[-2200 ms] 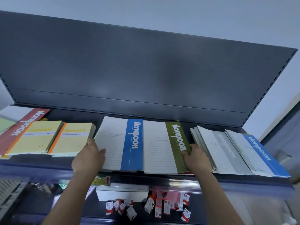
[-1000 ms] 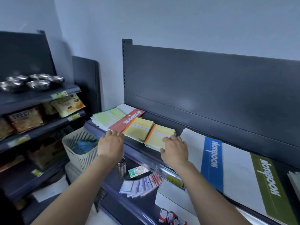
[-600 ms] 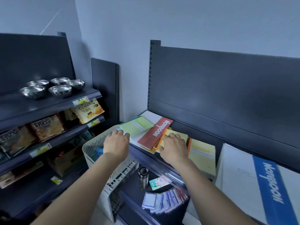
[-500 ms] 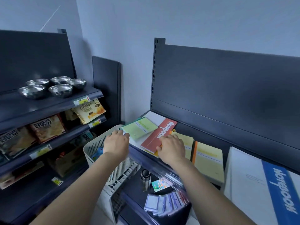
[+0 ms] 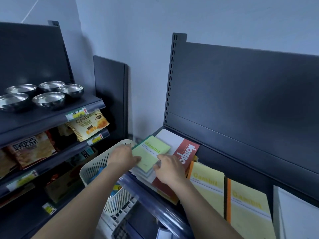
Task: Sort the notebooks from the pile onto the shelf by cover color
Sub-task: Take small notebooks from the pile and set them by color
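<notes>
Green notebook (image 5: pixel 149 155) tops the pile (image 5: pixel 144 171) at the left end of the shelf (image 5: pixel 155 206). Left hand (image 5: pixel 123 158) grips its edge, right hand (image 5: pixel 170 170) pinches its corner; lift it flat, so lower ones do not slide.

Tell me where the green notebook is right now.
Head view, lower centre: the green notebook tops the pile at the left end of the shelf, between the left hand and right hand, just left of the red notebook.
</notes>
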The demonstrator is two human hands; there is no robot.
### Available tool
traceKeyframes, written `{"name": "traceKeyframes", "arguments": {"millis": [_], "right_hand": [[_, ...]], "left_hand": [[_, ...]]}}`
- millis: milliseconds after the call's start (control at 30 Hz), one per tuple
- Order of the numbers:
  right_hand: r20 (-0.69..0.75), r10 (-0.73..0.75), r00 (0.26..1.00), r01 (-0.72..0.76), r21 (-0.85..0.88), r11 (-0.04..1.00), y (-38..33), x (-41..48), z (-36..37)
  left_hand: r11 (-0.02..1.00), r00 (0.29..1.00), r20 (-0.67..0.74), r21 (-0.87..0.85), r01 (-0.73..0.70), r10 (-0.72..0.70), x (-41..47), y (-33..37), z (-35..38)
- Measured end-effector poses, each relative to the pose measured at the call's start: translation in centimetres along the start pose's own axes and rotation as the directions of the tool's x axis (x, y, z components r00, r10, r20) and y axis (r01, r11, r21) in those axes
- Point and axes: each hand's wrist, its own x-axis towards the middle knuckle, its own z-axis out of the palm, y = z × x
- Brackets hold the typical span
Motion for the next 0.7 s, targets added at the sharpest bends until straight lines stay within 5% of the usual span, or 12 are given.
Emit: {"name": "traceKeyframes", "arguments": {"millis": [200,400,533,700], "right_hand": [[-0.006,0.065,0.998,-0.063,0.132,0.989,-0.2,1.8,0.2],[0.072,0.175,0.982,-0.188,0.274,0.943,-0.9,2.3,0.1],[0.121,0.250,0.961,-0.277,0.466,0.840,-1.5,2.4,-0.2],[0.131,0.358,0.924,-0.336,0.723,0.603,-2.2,2.1,-0.4]], "left_hand": [[0.905,0.996,0.037,-0.416,0.091,-0.083,1.9,-0.2,-0.3],[0.906,0.993,0.091,-0.411,0.101,-0.069,2.7,-0.2,0.2],[0.788,0.987,0.130,-0.597,0.153,-0.092,2.3,-0.5,0.7],[0.537,0.989,-0.088,-0.844,-0.010,-0.120,0.6,-0.4,-0.4]]}}
